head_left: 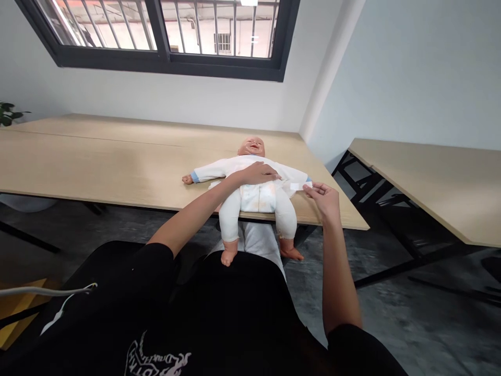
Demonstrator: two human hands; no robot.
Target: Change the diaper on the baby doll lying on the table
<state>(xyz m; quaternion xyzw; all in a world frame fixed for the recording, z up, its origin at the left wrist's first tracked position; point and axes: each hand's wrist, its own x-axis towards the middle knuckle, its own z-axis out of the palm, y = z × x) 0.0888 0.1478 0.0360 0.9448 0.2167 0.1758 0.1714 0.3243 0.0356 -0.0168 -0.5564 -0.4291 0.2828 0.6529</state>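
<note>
A baby doll (252, 151) in white clothes lies on its back at the front edge of a long wooden table (97, 156), its legs hanging over the edge. It wears a white diaper (258, 197). My left hand (258, 173) lies flat on the doll's belly, fingers stretched out. My right hand (324, 197) is at the doll's left side and pinches the diaper's white tab (299, 186), pulled out to the side.
A second wooden table (430, 177) stands to the right across a gap with dark metal frames. A window (164, 36) runs along the back wall. A plant (8, 114) shows at the far left. A white cable (47, 292) crosses my black shirt.
</note>
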